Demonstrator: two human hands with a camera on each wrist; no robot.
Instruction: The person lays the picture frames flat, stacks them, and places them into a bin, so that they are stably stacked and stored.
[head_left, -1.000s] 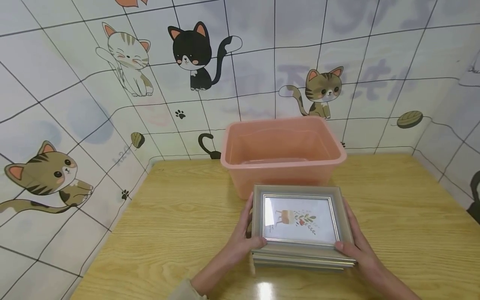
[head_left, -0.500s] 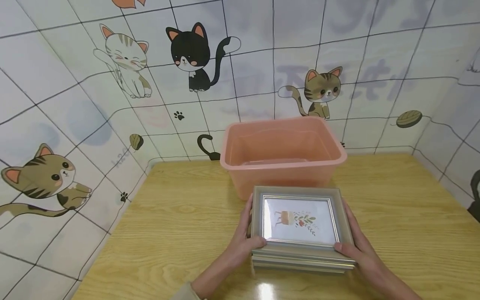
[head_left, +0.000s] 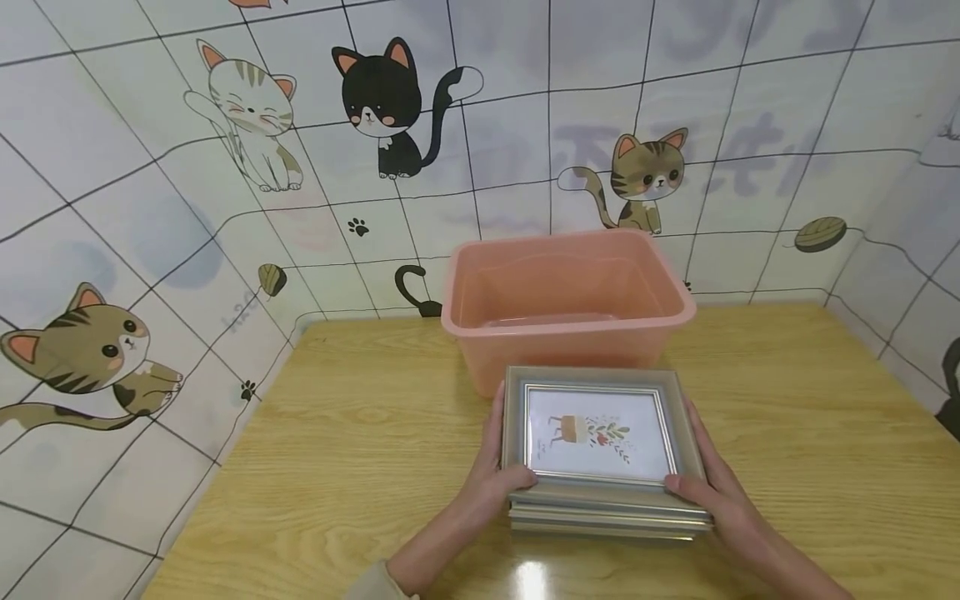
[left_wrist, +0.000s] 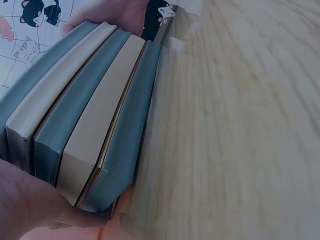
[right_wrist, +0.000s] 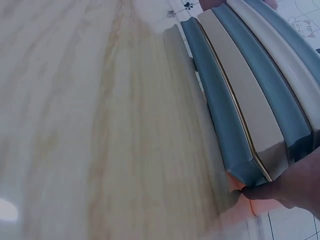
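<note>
Both hands hold a neat stack of picture frames [head_left: 609, 515] from its two sides, close over the wooden table. The top picture frame [head_left: 596, 433] has a pale silver-gold border and a print of a plant in a brown pot, seen sideways. My left hand [head_left: 489, 477] grips the left side, thumb over the near left corner. On the opposite side my right hand [head_left: 716, 493] does the same, thumb on the near right corner. In the left wrist view the edges of several frames [left_wrist: 102, 100] alternate blue-grey and cream; the right wrist view shows similar edges [right_wrist: 250, 85].
A pink plastic bin [head_left: 570, 332] stands right behind the stack, its inside showing bare. The wooden table [head_left: 360, 417] extends to both sides. Behind it hangs a white wall covering [head_left: 510, 150] with a grid and cartoon cats.
Both hands keep their hold in nearly the same place. The lower frames have shifted slightly right under the top one, and glare on the glass has faded.
</note>
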